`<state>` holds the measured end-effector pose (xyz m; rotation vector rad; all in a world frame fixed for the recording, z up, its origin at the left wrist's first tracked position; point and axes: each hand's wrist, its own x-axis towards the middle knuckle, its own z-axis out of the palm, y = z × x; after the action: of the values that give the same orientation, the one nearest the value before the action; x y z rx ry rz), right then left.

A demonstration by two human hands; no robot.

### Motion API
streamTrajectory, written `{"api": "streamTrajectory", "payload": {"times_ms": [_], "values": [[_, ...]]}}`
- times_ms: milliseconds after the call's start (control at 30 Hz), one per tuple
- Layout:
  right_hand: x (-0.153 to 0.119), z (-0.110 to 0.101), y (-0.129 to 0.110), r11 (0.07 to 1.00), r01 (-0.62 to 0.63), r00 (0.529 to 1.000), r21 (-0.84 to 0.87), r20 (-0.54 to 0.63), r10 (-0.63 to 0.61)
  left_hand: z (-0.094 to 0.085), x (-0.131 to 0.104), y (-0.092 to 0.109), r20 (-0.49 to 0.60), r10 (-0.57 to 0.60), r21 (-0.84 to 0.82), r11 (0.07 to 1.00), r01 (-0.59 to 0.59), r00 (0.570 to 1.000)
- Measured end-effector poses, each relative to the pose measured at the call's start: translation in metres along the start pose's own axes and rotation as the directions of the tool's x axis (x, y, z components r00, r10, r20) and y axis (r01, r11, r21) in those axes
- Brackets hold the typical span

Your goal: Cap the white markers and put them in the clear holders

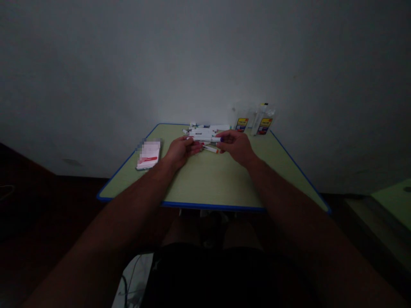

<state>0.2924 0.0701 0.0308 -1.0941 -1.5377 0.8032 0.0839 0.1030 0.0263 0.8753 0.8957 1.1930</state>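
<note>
A white marker with a purple end lies crosswise between my hands, above the pile. My left hand has its fingers closed round the marker's left end. At the purple end, the fingers of my right hand pinch the marker. Just below it, a white marker with an orange end rests near the fingertips of both hands. Behind my hands, several white markers lie in a loose pile, partly hidden by the held marker.
The light green table has a blue edge and stands against a grey wall. On its left lies a phone-like flat object, partly blurred out. Two clear packages with yellow and dark labels stand at the back right.
</note>
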Motion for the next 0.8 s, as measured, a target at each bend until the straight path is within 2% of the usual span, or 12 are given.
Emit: {"api": "streamTrajectory", "payload": {"times_ms": [233, 333, 500, 633, 800], "values": [[-0.001, 0.002, -0.003, 1.000, 0.008, 1.000, 0.001, -0.005, -0.008, -0.003, 0.003, -0.003, 0.014, 0.002, 0.000, 1.000, -0.002, 1.000], [0.000, 0.001, -0.001, 1.000, -0.006, 0.999, -0.019, -0.043, 0.005, -0.003, 0.003, -0.003, -0.005, 0.040, -0.009, 0.999, -0.040, 0.999], [0.004, -0.005, 0.010, 0.975, -0.059, 0.991, -0.213, -0.133, 0.031, -0.003, -0.001, -0.002, 0.003, 0.139, -0.021, 0.990, -0.139, 0.990], [0.006, -0.008, 0.015, 0.938, -0.055, 0.995, -0.343, -0.101, 0.022, -0.003, -0.003, -0.002, 0.057, 0.166, -0.002, 0.986, -0.166, 0.985], [0.004, -0.007, 0.014, 0.925, -0.044, 0.999, -0.378, -0.032, 0.034, -0.002, -0.004, -0.004, 0.090, 0.141, 0.020, 0.989, -0.144, 0.986]]}}
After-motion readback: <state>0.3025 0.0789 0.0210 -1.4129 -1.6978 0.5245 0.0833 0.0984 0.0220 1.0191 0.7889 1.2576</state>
